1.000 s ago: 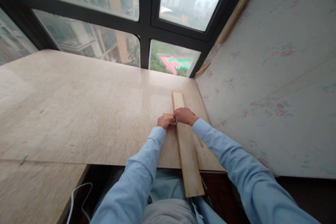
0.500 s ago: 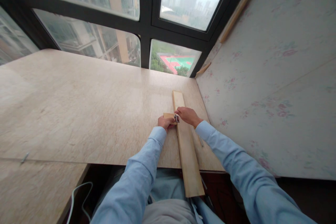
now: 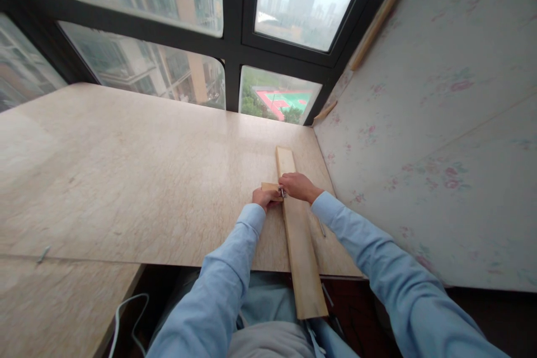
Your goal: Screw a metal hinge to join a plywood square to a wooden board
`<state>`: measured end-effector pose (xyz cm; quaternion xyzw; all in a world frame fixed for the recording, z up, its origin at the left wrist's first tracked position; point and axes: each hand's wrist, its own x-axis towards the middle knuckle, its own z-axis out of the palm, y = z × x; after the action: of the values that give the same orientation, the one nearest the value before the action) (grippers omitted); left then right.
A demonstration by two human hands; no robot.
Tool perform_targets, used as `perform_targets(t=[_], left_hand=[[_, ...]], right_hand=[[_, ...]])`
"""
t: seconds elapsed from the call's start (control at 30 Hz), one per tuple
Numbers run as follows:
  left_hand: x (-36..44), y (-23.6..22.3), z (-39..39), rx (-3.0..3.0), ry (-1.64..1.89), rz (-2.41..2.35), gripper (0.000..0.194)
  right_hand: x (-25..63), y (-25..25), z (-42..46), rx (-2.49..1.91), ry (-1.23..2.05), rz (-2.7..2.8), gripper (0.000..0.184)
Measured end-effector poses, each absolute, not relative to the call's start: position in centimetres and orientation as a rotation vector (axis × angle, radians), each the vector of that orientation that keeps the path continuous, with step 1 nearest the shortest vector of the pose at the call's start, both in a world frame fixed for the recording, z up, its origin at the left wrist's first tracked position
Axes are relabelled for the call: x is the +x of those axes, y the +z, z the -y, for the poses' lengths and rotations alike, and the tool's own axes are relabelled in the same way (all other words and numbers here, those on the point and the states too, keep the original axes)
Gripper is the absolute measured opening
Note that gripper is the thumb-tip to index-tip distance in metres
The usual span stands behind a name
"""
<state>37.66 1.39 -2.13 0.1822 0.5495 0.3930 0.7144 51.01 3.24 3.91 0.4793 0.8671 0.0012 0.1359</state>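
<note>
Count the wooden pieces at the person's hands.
2: a long board under the right hand, overhanging the counter, and a short block in the left hand, partly covered. Others may be hidden.

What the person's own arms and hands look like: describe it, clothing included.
Long, light blue sleeves cover both arms, the left sleeve and the right sleeve alike: plain, creased cloth with no visible markings, ending in smooth cuffs near the wrists. The left hand and right hand are bare, without gloves.
</note>
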Motion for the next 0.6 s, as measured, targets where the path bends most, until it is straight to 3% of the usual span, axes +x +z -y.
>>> perform_targets(t=[0.43, 0.6], left_hand=[[37.4, -2.3, -1.9, 0.406, 0.79, -1.231, 0.025], [37.6, -2.4, -2.0, 0.404, 0.786, -1.229, 0.024]], right_hand=[[50.8, 3.8, -3.6, 1.555, 0.008, -2.37, 0.049], [51.9, 4.2, -3.5, 1.569, -0.13, -2.545, 0.028]])
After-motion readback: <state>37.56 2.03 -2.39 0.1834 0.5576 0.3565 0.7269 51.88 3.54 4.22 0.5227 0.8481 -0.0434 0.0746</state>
